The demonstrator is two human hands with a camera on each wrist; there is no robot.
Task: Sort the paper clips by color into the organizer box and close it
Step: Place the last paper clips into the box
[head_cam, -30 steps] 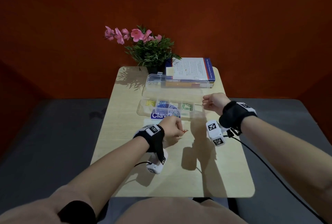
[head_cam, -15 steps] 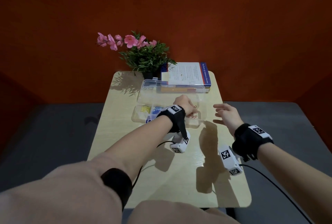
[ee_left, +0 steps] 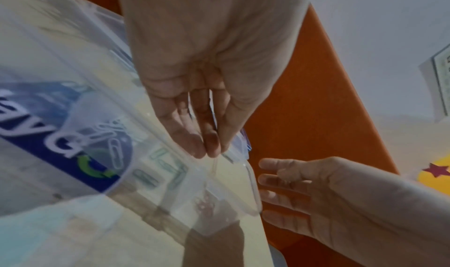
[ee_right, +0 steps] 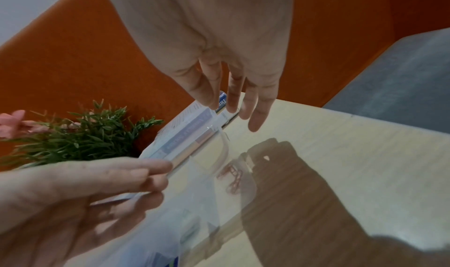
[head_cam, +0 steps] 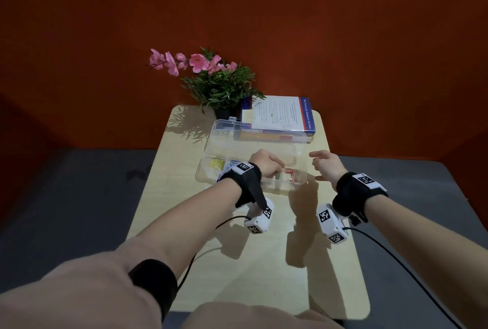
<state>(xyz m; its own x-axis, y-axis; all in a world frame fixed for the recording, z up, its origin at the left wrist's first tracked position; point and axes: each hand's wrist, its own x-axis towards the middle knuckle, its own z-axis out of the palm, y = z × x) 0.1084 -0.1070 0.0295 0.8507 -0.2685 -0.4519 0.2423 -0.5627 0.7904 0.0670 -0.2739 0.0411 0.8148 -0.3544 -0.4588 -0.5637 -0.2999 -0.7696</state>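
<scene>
A potted plant with pink flowers [head_cam: 211, 80] stood at the table's [head_cam: 184, 196] far edge, toward its left corner, with a stack of books [head_cam: 280, 117] just beside it on the right. Nearer, in the far half of the table, the clear organizer box [head_cam: 253, 167] lay with its lid [head_cam: 253, 143] raised toward the books. Yellow paper clips [head_cam: 215, 163] sat in its leftmost compartment and red paper clips [head_cam: 289, 174] in the rightmost. The left hand [head_cam: 265, 163] reached over the box, fingers [ee_left: 212, 140] straight and bunched together pointing down above the red compartment; whether a clip was between the fingertips could not be told through the blur. The right hand [head_cam: 327, 167] hovered just beside the box's right end, fingers [ee_right: 258, 115] spread and relaxed, holding nothing.
</scene>
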